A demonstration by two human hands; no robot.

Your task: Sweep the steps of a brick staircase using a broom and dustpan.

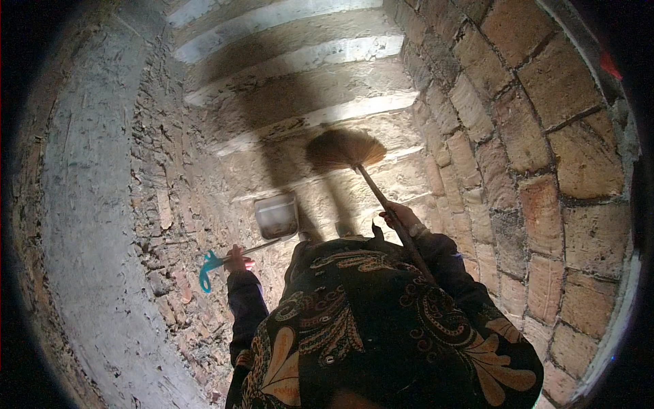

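My right hand (pixel 400 217) is wrapped round the wooden handle of a broom (pixel 346 149). Its brown, fan-shaped bristles spread over the steps ahead, and the handle's end runs back beside my body. On the left, my left hand (pixel 238 260) grips the thin shaft of a long-handled dustpan (pixel 276 215). A turquoise grip (pixel 208 270) tops that shaft, to the left of the hand. The grey pan stands low at the other end, near my feet and apart from the bristles.
Stone steps (pixel 293 68) with pale edges rise ahead. A brick wall (pixel 539 217) stands close on the right. To the left is a rough, crumbling stone wall (pixel 174 204) with a smooth grey band (pixel 88 225). My shadow darkens the steps.
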